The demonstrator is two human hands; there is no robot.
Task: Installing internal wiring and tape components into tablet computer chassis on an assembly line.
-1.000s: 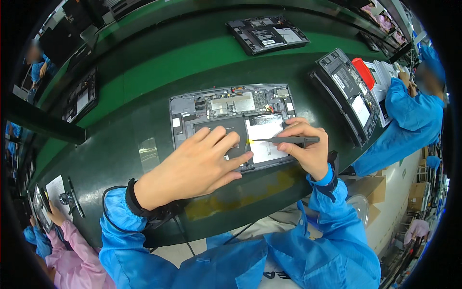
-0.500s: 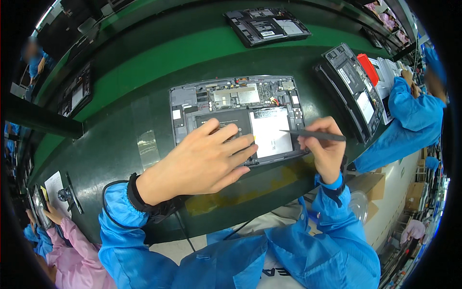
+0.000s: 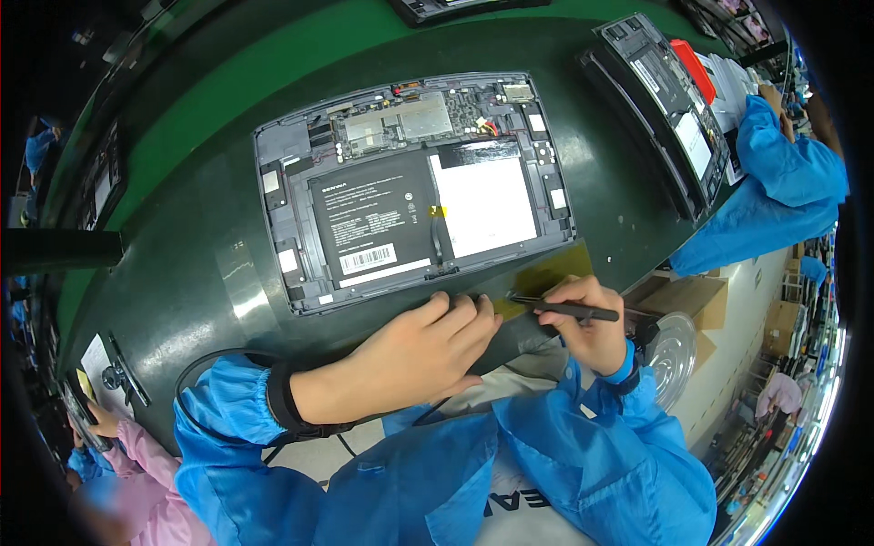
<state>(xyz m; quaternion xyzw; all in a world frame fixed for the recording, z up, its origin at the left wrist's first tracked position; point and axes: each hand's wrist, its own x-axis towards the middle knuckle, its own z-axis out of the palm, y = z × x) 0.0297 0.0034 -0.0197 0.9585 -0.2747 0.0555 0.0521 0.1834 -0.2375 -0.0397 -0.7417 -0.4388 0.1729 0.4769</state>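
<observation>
In front of me lies an electronic device with its casing removed [image 3: 284, 150], showing a circuit board [image 3: 401, 126], a black battery [image 3: 369, 214] and a white rectangular panel [image 3: 487, 205]. A small yellow piece [image 3: 439, 211] sits between battery and panel. My right hand [image 3: 590, 338] pinches slim black tweezers [image 3: 583, 312]; their tip points left over amber tape [image 3: 553, 268] near the table's front edge. Just left of that tip, my left hand [image 3: 401, 355] hovers by the same edge, fingers stretched out and holding nothing. Neither hand touches the device.
Similar opened devices are stacked [image 3: 660, 100] at the right, beside a red tray [image 3: 694, 71]. Clear tape [image 3: 241, 282] sticks to the green table [image 3: 205, 227]. Co-workers in blue [image 3: 792, 173] and pink [image 3: 150, 464] sit on either side. A cardboard box [image 3: 696, 305] stands lower right.
Both hands have drawn back from over the device to the table's front edge. The tweezers have left the white panel and point over the amber tape. The whole view has shifted.
</observation>
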